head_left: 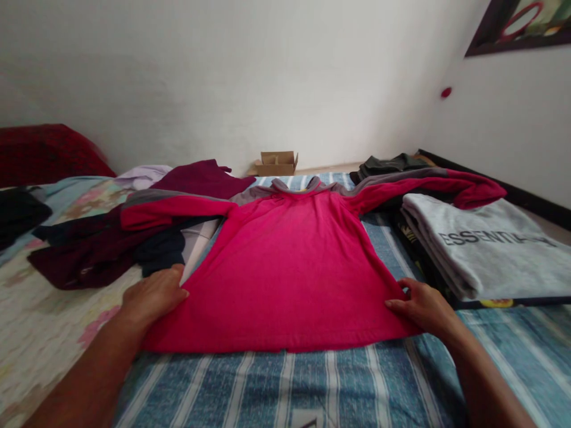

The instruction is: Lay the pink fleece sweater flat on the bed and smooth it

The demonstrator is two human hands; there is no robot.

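A pink shirt (285, 267) lay spread flat, front down, on the bed (285, 386), which was covered by a blue striped sheet. The shirt occupied the middle of the scene, with its hem nearest the camera and its grey collar at the far end. Both sleeves were stretched outward: the left sleeve rested over a pile of dark clothes (102, 249), and the right sleeve ran across to the far edge of a stack of folded shirts (486, 249).

The left hand (154, 294) rested on the near left corner of the shirt. Its fingers were extended and close together, pressing flat on the fabric edge rather than gripping it. The right hand (422, 306) rested on the near right corner. Its fingers were loosely curled on the fabric, with the thumb raised; whether they pinched the cloth could not be told.

The stack of folded shirts sat just right of the pink shirt, with a grey printed shirt on top. A second dark folded pile (388, 165) lay farther back on the right. A red pillow (44, 151) sat at the far left. A small cardboard box (277, 162) stood on the floor against the far wall, beyond the collar. A framed picture (521, 24) hung on the right wall
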